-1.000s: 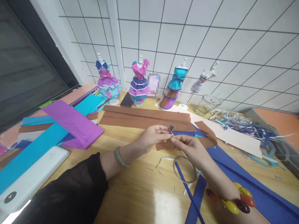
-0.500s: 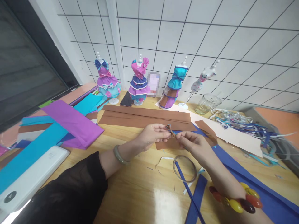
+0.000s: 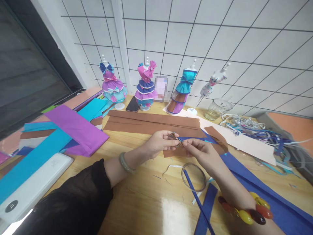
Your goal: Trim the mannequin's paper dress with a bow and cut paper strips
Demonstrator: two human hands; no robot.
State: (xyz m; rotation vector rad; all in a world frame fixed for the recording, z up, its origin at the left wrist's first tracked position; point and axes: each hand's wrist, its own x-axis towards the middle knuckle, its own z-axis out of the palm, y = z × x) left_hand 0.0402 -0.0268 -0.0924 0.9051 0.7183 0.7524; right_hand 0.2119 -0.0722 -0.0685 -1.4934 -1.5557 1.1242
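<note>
Between my hands is a small pleated brown paper bow with a thin blue edge. My left hand is closed, pinching the bow between thumb and fingers. With thumb and forefinger together, my right hand pinches a thin blue strip at the bow's middle. Below the hands lies a brown paper piece, and behind them long brown paper strips. A coil of thin wire rests on the table in front of my right hand.
Small dress forms in paper dresses stand along the back, with a bare dress form and a glass jar at right. Coloured paper and a white device lie left. Blue paper and tangled strips lie right.
The bow has tilted and turned in my left fingers, so less of its lower side shows. My right fingertips have moved slightly left, closer to it.
</note>
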